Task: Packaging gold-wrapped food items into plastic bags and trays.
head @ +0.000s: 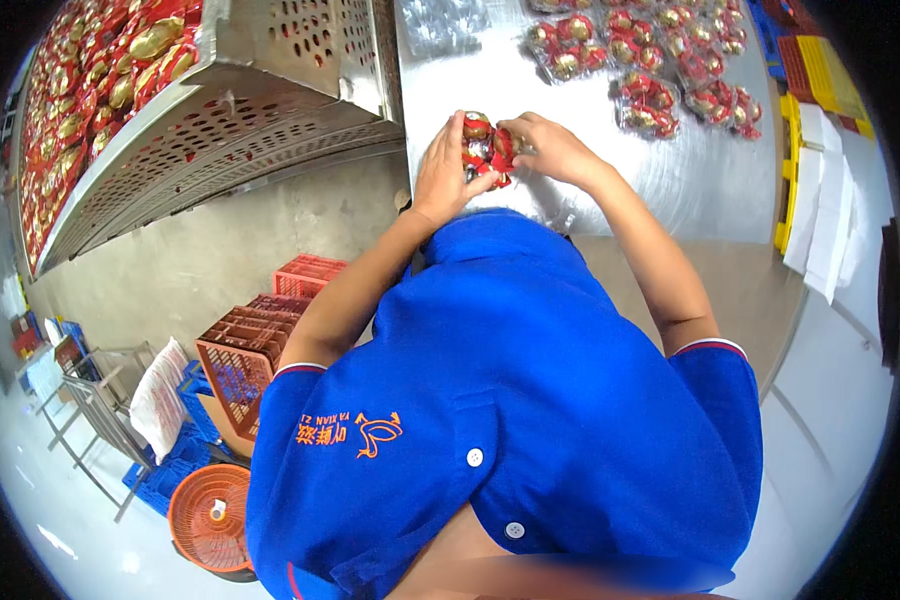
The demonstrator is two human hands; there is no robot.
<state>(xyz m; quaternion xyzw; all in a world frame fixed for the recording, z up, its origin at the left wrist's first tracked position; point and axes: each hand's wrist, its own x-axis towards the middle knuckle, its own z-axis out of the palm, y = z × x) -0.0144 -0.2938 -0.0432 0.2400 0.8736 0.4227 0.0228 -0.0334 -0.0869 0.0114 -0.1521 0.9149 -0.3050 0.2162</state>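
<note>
On the steel table (690,191), close to my body, lies a cluster of wrapped eggs in red and gold film (478,142); a clear tray seems to be under them, though my hands partly hide it. My left hand (444,169) rests along the cluster's left side, thumb across its near edge. From the right, my right hand (553,148) has its fingertips against an egg at the cluster's edge. Several clear plastic packs of similar eggs (566,49) stand at the table's far right. A stack of clear empty plastic trays (444,22) sits at the far left of the table.
A perforated metal bin (127,180) heaped with wrapped eggs (150,45) adjoins the table's left side. Plastic crates (240,352), a white sack (157,397) and an orange round basket (210,517) stand on the floor at lower left. Yellow crates (787,172) are at the right.
</note>
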